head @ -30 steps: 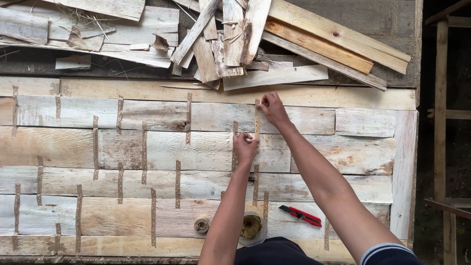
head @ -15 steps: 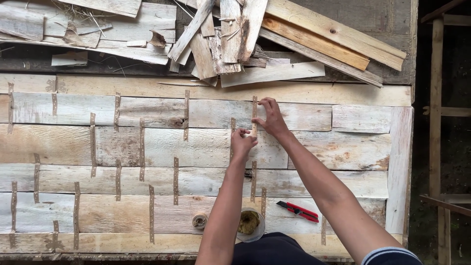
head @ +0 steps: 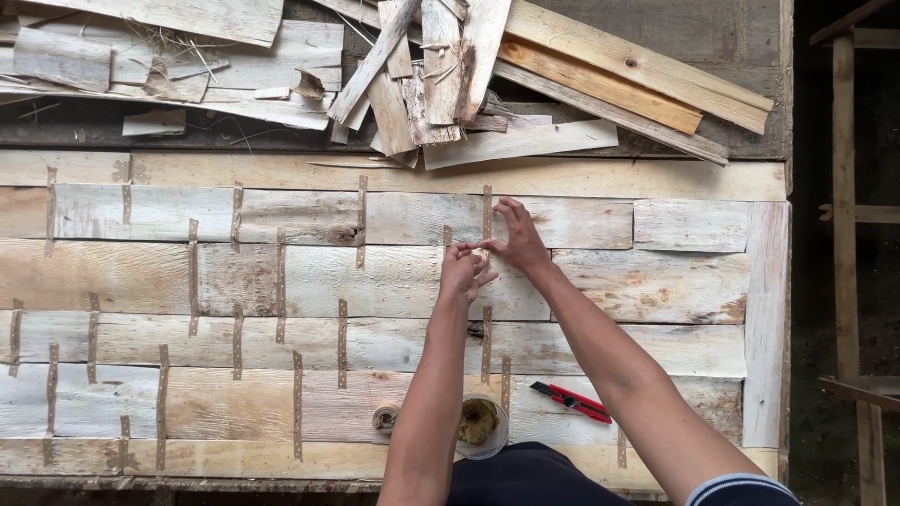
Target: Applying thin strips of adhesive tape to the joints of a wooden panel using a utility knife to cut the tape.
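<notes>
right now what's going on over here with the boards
A person leans over a panel of pale wooden boards joined by perforated strips. The left hand and right hand meet at one upright strip, fingers pinched at its lower end. A red utility knife, a tape roll and a small tub lie nearby.

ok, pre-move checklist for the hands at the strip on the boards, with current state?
1. Both hands on the strip: left hand and right hand meet at the perforated strip. ok.
2. Strip lies flat across the board seam: cannot tell, fingers cover its lower end.
3. Fastener held in fingertips: cannot tell, too small.
4. Red utility knife lies apart from both arms: ok.
5. Tape roll and small tub sit by the near edge, beside the left forearm: ok.
</notes>
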